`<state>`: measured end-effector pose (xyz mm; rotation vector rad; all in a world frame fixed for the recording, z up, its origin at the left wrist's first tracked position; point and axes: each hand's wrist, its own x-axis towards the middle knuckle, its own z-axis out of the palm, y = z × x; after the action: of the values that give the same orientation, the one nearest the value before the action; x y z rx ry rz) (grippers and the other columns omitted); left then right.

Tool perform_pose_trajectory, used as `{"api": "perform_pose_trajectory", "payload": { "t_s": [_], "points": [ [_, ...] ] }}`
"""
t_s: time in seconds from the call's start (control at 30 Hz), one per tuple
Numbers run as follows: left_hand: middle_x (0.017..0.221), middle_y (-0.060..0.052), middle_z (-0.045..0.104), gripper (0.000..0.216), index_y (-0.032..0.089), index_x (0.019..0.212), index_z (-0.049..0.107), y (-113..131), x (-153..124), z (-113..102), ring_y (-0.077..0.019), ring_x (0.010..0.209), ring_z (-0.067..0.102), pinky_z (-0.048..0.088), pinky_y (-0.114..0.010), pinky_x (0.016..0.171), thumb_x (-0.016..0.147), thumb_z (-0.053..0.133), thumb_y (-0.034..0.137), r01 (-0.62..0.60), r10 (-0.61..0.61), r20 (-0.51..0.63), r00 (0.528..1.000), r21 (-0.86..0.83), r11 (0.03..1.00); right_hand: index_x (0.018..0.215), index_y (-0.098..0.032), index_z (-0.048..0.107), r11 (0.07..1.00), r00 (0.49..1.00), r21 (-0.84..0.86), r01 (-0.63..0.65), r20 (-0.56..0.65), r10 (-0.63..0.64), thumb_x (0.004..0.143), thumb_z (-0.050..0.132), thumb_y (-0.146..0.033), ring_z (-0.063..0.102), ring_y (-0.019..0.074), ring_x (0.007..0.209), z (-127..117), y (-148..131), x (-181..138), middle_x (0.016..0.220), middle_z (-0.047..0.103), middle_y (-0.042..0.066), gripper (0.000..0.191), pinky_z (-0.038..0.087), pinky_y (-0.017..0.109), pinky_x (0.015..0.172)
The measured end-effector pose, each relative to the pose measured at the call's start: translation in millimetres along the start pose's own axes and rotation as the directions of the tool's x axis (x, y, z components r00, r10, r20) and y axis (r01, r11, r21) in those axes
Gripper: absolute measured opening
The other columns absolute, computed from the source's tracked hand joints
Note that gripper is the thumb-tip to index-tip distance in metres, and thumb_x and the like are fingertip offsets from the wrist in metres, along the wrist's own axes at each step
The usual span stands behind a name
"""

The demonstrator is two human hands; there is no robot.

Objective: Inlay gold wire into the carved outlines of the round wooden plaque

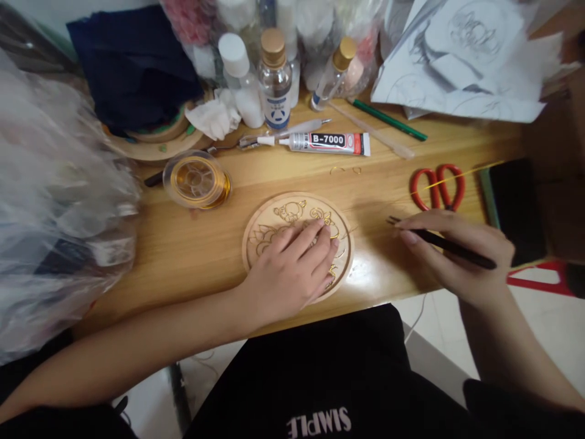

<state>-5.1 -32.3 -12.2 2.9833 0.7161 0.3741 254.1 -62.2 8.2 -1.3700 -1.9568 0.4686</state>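
Observation:
A round wooden disc (274, 214) with gold wire patterns lies on the wooden table (192, 256) near its front edge. My left hand (292, 271) rests flat on the disc, fingers stretched out over the wire design and holding it down. To the right, my right hand (461, 256) is closed around black tweezers (443, 242), whose tips point left toward the disc, a short gap away from it.
A spool of gold wire (197, 178) sits left of the disc. A B-7000 glue tube (324, 142), bottles (274, 79), a green pencil (388, 120) and drawings (466, 55) line the back. Red scissors (437, 186) and a dark phone (516, 207) lie right. Plastic bags (50, 201) crowd the left.

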Motion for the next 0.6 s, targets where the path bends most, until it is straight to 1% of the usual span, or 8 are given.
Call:
{"api": "perform_pose_trajectory", "payload": {
  "t_s": [0.07, 0.13, 0.2, 0.3, 0.4, 0.47, 0.53, 0.6],
  "points": [
    [0.128, -0.012, 0.062, 0.04, 0.008, 0.123, 0.059, 0, 0, 0, -0.0277, 0.124, 0.052, 0.04, -0.041, 0.101, 0.097, 0.046, 0.034, 0.005, -0.005, 0.002, 1.0, -0.004, 1.0, 0.101, -0.022, 0.067, 0.965, 1.0, -0.262, 0.03, 0.007, -0.029, 0.078, 0.066, -0.008, 0.068, 0.0192, 0.078, 4, 6, -7, 0.089, 0.071, 0.008, 0.027, 0.055, 0.032, 0.067],
    [0.128, -0.011, 0.062, 0.039, 0.008, 0.122, 0.06, 1, 0, 1, -0.027, 0.124, 0.052, 0.039, -0.041, 0.101, 0.097, 0.046, 0.034, 0.015, -0.015, -0.002, 1.0, -0.01, 1.0, 0.101, -0.018, 0.068, 0.862, 0.999, -0.505, 0.037, 0.003, -0.041, 0.083, 0.061, -0.015, 0.067, 0.0242, 0.081, 10, 12, -12, 0.092, 0.071, 0.012, 0.02, 0.055, 0.037, 0.068],
    [0.128, -0.01, 0.062, 0.038, 0.009, 0.122, 0.06, 1, 0, 1, -0.0268, 0.124, 0.051, 0.039, -0.04, 0.1, 0.097, 0.046, 0.035, 0.026, -0.026, -0.013, 1.0, -0.01, 1.0, 0.101, -0.017, 0.07, 0.785, 0.999, -0.619, 0.032, 0.013, -0.031, 0.087, 0.052, -0.016, 0.065, 0.026, 0.081, 15, 15, -14, 0.094, 0.07, 0.014, 0.023, 0.052, 0.039, 0.066],
    [0.127, -0.01, 0.063, 0.038, 0.01, 0.121, 0.061, 2, -1, 2, -0.0267, 0.124, 0.051, 0.038, -0.04, 0.1, 0.096, 0.047, 0.035, 0.036, -0.036, -0.043, 0.998, 0.001, 0.999, 0.104, -0.02, 0.071, 0.772, 0.999, -0.635, -0.036, -0.005, 0.043, 0.089, 0.043, -0.015, 0.063, 0.0235, 0.08, 14, 15, -13, 0.096, 0.069, 0.011, 0.031, 0.05, 0.037, 0.068],
    [0.125, -0.01, 0.063, 0.037, 0.01, 0.12, 0.062, 3, -1, 4, -0.026, 0.123, 0.052, 0.037, -0.039, 0.1, 0.096, 0.046, 0.036, 0.04, -0.04, -0.063, 0.997, 0.004, 0.999, 0.106, -0.016, 0.069, 0.715, 0.97, -0.657, -0.24, -0.186, 0.155, 0.089, 0.048, -0.025, 0.063, 0.0254, 0.083, 5, 17, -8, 0.093, 0.068, 0.013, 0.028, 0.05, 0.039, 0.073],
    [0.125, -0.01, 0.064, 0.038, 0.011, 0.12, 0.062, 3, -2, 4, -0.0256, 0.123, 0.051, 0.037, -0.039, 0.1, 0.097, 0.046, 0.036, 0.045, -0.045, -0.066, 0.997, 0.005, 0.999, 0.106, -0.011, 0.067, 0.641, 0.922, -0.663, -0.387, -0.263, 0.285, 0.084, 0.055, -0.034, 0.062, 0.0291, 0.084, -3, 22, -1, 0.09, 0.067, 0.016, 0.035, 0.048, 0.041, 0.073],
    [0.126, -0.01, 0.063, 0.039, 0.011, 0.121, 0.061, 3, -2, 5, -0.0252, 0.123, 0.051, 0.036, -0.038, 0.1, 0.097, 0.045, 0.037, 0.05, -0.05, -0.064, 0.997, 0.005, 0.999, 0.104, -0.009, 0.066, 0.575, 0.859, -0.656, -0.489, -0.248, 0.448, 0.077, 0.059, -0.036, 0.061, 0.03, 0.082, -9, 27, 9, 0.087, 0.066, 0.016, 0.038, 0.046, 0.04, 0.069],
    [0.128, -0.01, 0.062, 0.039, 0.011, 0.122, 0.06, 3, -3, 5, -0.025, 0.123, 0.051, 0.036, -0.038, 0.101, 0.097, 0.045, 0.037, 0.053, -0.053, -0.069, 0.996, 0.003, 0.999, 0.096, -0.013, 0.066, 0.521, 0.781, -0.64, -0.564, -0.209, 0.589, 0.073, 0.061, -0.034, 0.06, 0.0272, 0.077, -13, 32, 21, 0.083, 0.065, 0.014, 0.032, 0.044, 0.035, 0.064]
  ]
}}
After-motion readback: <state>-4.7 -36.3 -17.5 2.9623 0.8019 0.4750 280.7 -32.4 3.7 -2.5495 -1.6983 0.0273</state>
